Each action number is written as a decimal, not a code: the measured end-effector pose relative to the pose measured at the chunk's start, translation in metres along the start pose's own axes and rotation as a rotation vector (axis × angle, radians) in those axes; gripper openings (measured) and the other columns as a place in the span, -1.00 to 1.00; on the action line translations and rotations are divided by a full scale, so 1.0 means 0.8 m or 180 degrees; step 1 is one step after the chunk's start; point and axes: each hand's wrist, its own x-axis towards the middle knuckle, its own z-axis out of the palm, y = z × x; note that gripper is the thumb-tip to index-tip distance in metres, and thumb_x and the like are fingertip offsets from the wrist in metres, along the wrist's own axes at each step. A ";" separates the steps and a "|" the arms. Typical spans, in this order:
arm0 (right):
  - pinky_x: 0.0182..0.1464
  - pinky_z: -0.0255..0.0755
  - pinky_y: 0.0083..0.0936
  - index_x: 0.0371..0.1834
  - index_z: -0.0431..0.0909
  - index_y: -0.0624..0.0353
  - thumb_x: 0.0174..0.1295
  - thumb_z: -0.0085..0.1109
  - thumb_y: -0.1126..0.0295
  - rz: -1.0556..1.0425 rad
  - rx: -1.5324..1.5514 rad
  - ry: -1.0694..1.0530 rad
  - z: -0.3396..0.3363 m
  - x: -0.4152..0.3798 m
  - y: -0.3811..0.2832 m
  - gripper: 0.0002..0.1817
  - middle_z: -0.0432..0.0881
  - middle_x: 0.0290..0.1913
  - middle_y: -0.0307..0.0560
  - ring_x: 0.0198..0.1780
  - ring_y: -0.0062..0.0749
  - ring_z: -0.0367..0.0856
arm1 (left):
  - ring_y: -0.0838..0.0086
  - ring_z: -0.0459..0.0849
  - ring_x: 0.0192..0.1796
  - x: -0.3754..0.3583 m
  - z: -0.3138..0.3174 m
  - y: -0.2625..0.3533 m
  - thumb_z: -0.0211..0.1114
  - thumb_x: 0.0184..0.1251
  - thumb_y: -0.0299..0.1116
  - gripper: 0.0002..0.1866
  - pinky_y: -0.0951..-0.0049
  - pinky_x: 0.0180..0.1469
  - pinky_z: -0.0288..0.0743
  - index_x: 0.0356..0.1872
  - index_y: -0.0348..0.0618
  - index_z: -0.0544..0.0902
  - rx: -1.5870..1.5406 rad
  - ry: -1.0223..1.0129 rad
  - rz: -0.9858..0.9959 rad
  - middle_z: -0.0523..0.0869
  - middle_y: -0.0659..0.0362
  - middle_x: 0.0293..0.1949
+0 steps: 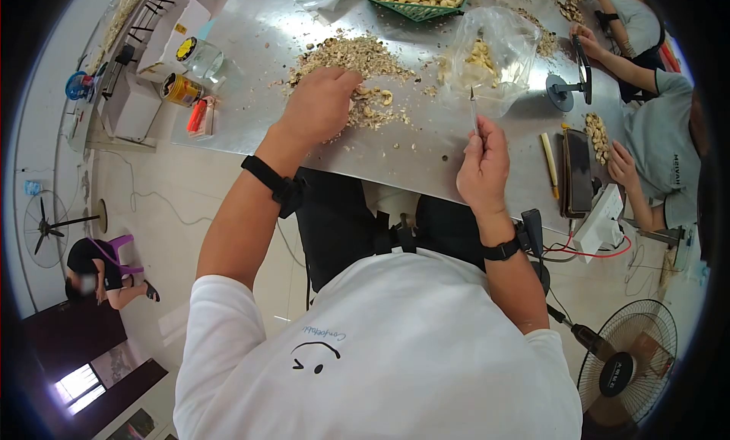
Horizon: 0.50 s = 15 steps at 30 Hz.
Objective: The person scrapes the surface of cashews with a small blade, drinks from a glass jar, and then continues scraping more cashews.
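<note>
Head view shows us the metal table [426, 155], dull grey and smooth, strewn with flaky nut shells. On it, our left hand [319, 105] curls into the pile of cashew pieces [357, 75]; we cannot tell whether its fingers grip any. Our right hand [483, 166] pinches a thin metal pick [473, 109] upright near the table's front edge. Behind the pick slumps a crinkled clear plastic bag [494, 52] of kernels. A green woven basket [418, 3] sits at the far edge, a dark phone [578, 174] to the right.
</note>
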 end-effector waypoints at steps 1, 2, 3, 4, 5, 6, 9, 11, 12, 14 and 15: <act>0.04 0.52 -0.36 0.19 0.53 0.31 0.42 0.00 0.63 0.0026 0.0032 0.0008 0.000 -0.001 0.001 -0.69 0.60 -0.06 0.08 -0.09 -0.16 0.63 | -0.08 0.68 -0.07 0.000 0.000 -0.003 0.22 0.23 -0.57 -0.75 0.02 0.04 0.56 -0.08 -0.23 0.71 0.0010 -0.0083 0.0010 0.74 -0.08 -0.20; 0.04 0.52 -0.36 0.19 0.53 0.31 0.42 0.00 0.63 0.0049 0.0067 0.0015 0.001 -0.001 0.003 -0.69 0.60 -0.06 0.07 -0.09 -0.17 0.63 | -0.08 0.69 -0.07 -0.001 0.003 -0.006 0.22 0.23 -0.58 -0.76 0.03 0.03 0.57 -0.10 -0.23 0.72 -0.0048 0.0000 0.0062 0.75 -0.09 -0.20; 0.04 0.52 -0.37 0.19 0.53 0.31 0.42 0.00 0.63 0.0069 0.0103 0.0024 0.001 -0.001 0.004 -0.69 0.60 -0.05 0.07 -0.09 -0.18 0.63 | -0.08 0.69 -0.07 -0.001 0.005 -0.008 0.22 0.22 -0.59 -0.77 0.04 0.03 0.58 -0.13 -0.23 0.73 -0.0104 0.0084 0.0116 0.75 -0.09 -0.19; 0.04 0.52 -0.37 0.19 0.53 0.31 0.42 0.00 0.63 0.0068 0.0118 0.0026 0.002 -0.001 0.004 -0.69 0.61 -0.05 0.06 -0.09 -0.19 0.63 | -0.08 0.69 -0.07 -0.001 0.007 -0.009 0.22 0.21 -0.60 -0.77 0.04 0.02 0.59 -0.15 -0.23 0.73 -0.0163 0.0166 0.0170 0.76 -0.09 -0.19; 0.04 0.53 -0.37 0.20 0.53 0.30 0.42 0.00 0.63 0.0073 0.0129 0.0024 0.001 -0.001 0.005 -0.68 0.61 -0.04 0.06 -0.09 -0.20 0.63 | -0.05 0.71 -0.09 -0.003 0.007 -0.009 0.21 0.20 -0.62 -0.78 0.09 -0.01 0.61 -0.17 -0.24 0.74 -0.0165 0.0308 0.0166 0.76 -0.08 -0.20; 0.04 0.53 -0.37 0.20 0.53 0.30 0.42 0.00 0.63 0.0078 0.0136 0.0027 0.001 -0.002 0.005 -0.68 0.61 -0.04 0.06 -0.09 -0.20 0.64 | -0.01 0.73 -0.12 -0.003 0.004 -0.006 0.21 0.19 -0.65 -0.79 0.14 -0.04 0.62 -0.20 -0.24 0.74 -0.0169 0.0451 0.0166 0.76 -0.07 -0.21; 0.05 0.52 -0.37 0.20 0.53 0.30 0.41 0.00 0.63 0.0078 0.0138 0.0038 0.000 -0.002 0.002 -0.68 0.61 -0.03 0.06 -0.08 -0.20 0.63 | 0.19 0.78 -0.20 -0.006 -0.013 0.013 0.19 0.19 -0.71 -0.80 0.30 -0.11 0.65 -0.26 -0.28 0.73 -0.0672 0.0884 -0.0160 0.78 -0.01 -0.25; 0.06 0.52 -0.37 0.19 0.53 0.30 0.41 0.00 0.64 0.0045 0.0170 0.0089 0.001 -0.001 0.000 -0.68 0.61 -0.04 0.06 -0.07 -0.20 0.63 | 0.33 0.80 -0.22 -0.022 -0.018 0.028 0.19 0.20 -0.73 -0.81 0.40 -0.11 0.65 -0.29 -0.30 0.72 -0.1901 0.0649 -0.0761 0.80 0.04 -0.26; 0.06 0.52 -0.38 0.19 0.54 0.30 0.40 0.00 0.64 0.0026 0.0188 0.0112 0.002 -0.001 -0.001 -0.68 0.60 -0.04 0.06 -0.07 -0.19 0.63 | 0.40 0.80 -0.21 -0.035 -0.018 0.037 0.19 0.22 -0.74 -0.82 0.44 -0.10 0.65 -0.30 -0.31 0.72 -0.2878 0.0247 -0.1202 0.81 0.07 -0.26; 0.06 0.52 -0.38 0.19 0.54 0.31 0.40 0.00 0.65 0.0001 0.0137 0.0072 0.001 -0.001 0.002 -0.68 0.61 -0.04 0.06 -0.06 -0.19 0.63 | 0.46 0.80 -0.14 -0.060 -0.013 0.059 0.19 0.25 -0.73 -0.84 0.47 -0.04 0.65 -0.31 -0.31 0.71 -0.3831 -0.0448 -0.1665 0.82 0.10 -0.25; 0.07 0.51 -0.38 0.18 0.54 0.31 0.40 0.00 0.65 -0.0015 0.0111 0.0050 0.001 -0.001 0.003 -0.68 0.61 -0.04 0.06 -0.06 -0.19 0.63 | 0.46 0.80 -0.08 -0.069 -0.005 0.072 0.20 0.26 -0.73 -0.85 0.46 0.02 0.66 -0.32 -0.30 0.71 -0.3816 -0.0718 -0.1692 0.82 0.10 -0.24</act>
